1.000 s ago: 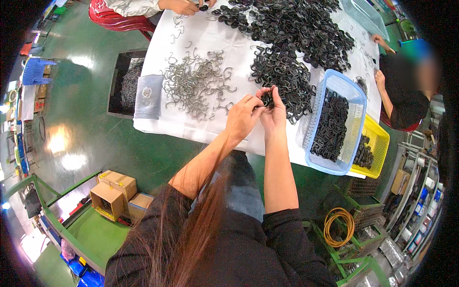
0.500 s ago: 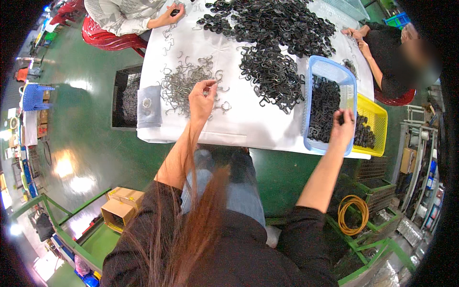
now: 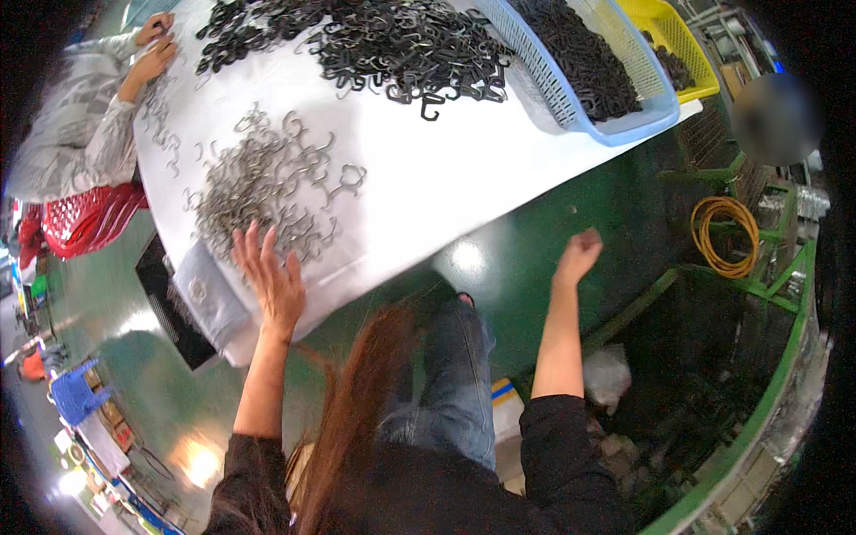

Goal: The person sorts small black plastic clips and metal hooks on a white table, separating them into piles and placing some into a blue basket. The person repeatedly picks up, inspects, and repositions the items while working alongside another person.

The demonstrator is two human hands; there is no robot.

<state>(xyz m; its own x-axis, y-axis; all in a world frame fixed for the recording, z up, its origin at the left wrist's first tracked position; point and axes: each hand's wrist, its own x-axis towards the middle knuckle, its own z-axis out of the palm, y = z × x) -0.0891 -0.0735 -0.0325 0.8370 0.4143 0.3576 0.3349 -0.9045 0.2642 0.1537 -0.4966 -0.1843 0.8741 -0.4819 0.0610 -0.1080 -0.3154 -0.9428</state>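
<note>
My left hand (image 3: 272, 281) is open, fingers spread, at the near edge of a loose pile of silver metal hooks (image 3: 259, 183) on the white-covered table (image 3: 437, 178). Whether its fingertips press on the hooks, I cannot tell. Off the table's near edge, over the green floor, my right hand (image 3: 580, 256) looks curled closed and slightly blurred; anything inside it is hidden. A heap of black hooks (image 3: 415, 53) lies farther back. At the table's right stands a blue plastic basket (image 3: 629, 135) holding many small black pieces (image 3: 580, 53).
Beside the blue basket is a yellow basket (image 3: 704, 67) with dark pieces. A folded grey cloth (image 3: 209, 290) lies at the table's left corner, above a dark crate (image 3: 169, 303). Across the left side, a person's hands (image 3: 153, 58) work. A green metal frame (image 3: 767, 428) stands at right.
The view has turned and shifted. My right hand has left the blue basket and come off the table edge. My left hand has moved to the pile's near side, and its fingers have spread.
</note>
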